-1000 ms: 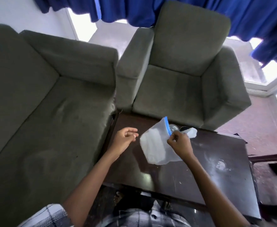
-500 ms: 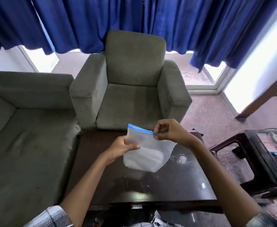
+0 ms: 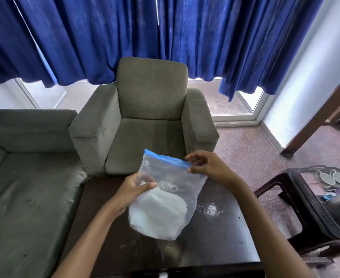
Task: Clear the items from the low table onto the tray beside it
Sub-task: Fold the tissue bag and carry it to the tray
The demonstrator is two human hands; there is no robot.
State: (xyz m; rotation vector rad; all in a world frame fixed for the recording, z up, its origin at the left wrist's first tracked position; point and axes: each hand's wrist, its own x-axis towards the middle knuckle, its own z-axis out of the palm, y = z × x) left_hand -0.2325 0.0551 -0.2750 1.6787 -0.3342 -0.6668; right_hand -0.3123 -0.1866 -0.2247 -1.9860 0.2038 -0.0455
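Above low table (image 3: 215,237), your left hand (image 3: 133,189) grips zip bag (image 3: 165,207) at side, right hand (image 3: 207,167) pinches blue seal end. Tray (image 3: 315,207) lies off to your right; right hand nearer.

The head-worn camera looks forward and down, close over the low table (image 3: 215,245).

- Left hand (image 3: 134,190): was free beside the clear zip-top plastic bag (image 3: 165,203) 1 s ago, now grips its left side, thumb across the front.
- Bag: turned to hang face-on and upright.
- View swung right: black perforated tray (image 3: 313,205) now in frame.
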